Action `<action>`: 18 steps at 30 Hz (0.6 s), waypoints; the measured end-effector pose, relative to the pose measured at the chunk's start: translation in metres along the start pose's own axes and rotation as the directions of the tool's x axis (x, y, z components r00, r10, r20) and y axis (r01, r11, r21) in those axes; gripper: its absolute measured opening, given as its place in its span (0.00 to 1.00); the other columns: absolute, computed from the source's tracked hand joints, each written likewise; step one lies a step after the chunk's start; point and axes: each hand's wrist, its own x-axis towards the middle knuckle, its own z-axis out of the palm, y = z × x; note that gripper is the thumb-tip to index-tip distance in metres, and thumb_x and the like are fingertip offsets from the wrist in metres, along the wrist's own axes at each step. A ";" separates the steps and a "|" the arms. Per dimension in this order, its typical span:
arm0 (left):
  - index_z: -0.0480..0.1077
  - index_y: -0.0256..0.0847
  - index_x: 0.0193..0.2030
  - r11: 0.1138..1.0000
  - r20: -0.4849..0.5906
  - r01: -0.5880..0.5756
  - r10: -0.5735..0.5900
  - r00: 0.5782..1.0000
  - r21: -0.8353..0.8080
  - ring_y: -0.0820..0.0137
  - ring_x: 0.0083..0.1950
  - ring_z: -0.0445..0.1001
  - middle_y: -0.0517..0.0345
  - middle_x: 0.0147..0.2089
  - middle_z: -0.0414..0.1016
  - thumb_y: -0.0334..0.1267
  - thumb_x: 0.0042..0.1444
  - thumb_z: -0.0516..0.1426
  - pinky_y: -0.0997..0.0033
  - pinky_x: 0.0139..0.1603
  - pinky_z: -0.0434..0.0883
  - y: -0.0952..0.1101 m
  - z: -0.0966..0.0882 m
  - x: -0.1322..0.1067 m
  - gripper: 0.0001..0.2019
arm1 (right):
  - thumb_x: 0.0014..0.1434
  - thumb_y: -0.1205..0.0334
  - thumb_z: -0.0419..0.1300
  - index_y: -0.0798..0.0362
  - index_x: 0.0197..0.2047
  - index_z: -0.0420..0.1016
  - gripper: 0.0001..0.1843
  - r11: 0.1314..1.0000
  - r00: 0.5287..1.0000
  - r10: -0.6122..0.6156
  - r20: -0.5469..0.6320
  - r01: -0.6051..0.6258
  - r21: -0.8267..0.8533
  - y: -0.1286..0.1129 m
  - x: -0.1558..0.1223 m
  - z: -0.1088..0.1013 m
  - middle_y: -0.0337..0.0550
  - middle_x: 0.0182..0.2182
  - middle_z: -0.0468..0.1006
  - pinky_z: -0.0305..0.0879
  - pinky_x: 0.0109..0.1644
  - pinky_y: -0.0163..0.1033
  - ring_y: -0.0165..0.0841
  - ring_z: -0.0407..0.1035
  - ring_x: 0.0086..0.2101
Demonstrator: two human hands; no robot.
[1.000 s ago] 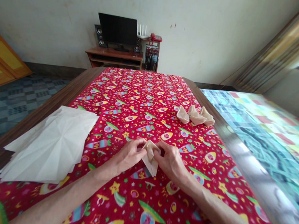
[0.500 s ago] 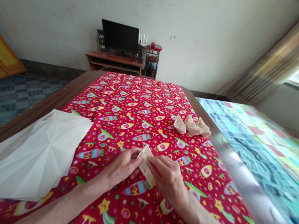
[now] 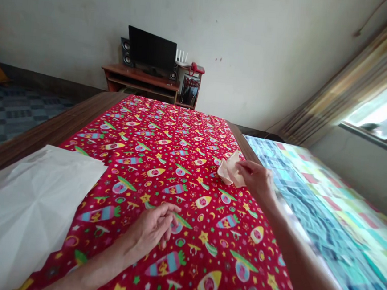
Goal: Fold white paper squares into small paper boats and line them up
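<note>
One folded paper [image 3: 234, 168], pinched in your right hand [image 3: 258, 179] near the tabletop's [image 3: 78, 118] right edge, points its peak away from you, long axis partly hidden; at least one other folded piece [image 3: 224, 173] adjoins it. Your left hand [image 3: 152, 226] is loosely spread, one paper stack [image 3: 30, 215] leftward.

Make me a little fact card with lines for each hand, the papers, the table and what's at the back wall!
Left hand: holds nothing, fingers loosely curled
Right hand: fingers pinching a folded paper near the table's right side
Paper stack: white creased sheets, on the left
Table: brown, with a red patterned cloth
Back wall: black screen on a desk; red phone to its right
</note>
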 end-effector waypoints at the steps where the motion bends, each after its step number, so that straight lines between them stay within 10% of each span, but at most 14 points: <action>1: 0.63 0.35 0.47 1.000 0.009 -0.003 0.003 1.000 0.005 0.78 0.20 0.64 0.58 0.32 0.69 0.56 0.54 0.52 0.77 0.19 0.66 -0.002 0.000 0.001 0.25 | 0.56 0.61 0.57 0.54 0.34 0.80 0.11 1.000 0.999 0.015 0.031 -0.014 -0.008 0.011 0.012 -0.001 0.41 0.24 0.79 0.60 0.28 0.31 0.30 0.71 0.25; 18: 0.66 0.36 0.44 1.000 0.033 -0.008 0.009 0.999 -0.008 0.78 0.20 0.66 0.58 0.31 0.70 0.50 0.55 0.52 0.78 0.19 0.67 -0.005 -0.001 0.000 0.19 | 0.55 0.61 0.53 0.53 0.31 0.79 0.13 0.967 0.928 0.057 0.368 0.040 -0.250 0.031 0.030 0.026 0.40 0.21 0.76 0.52 0.25 0.31 0.28 0.65 0.22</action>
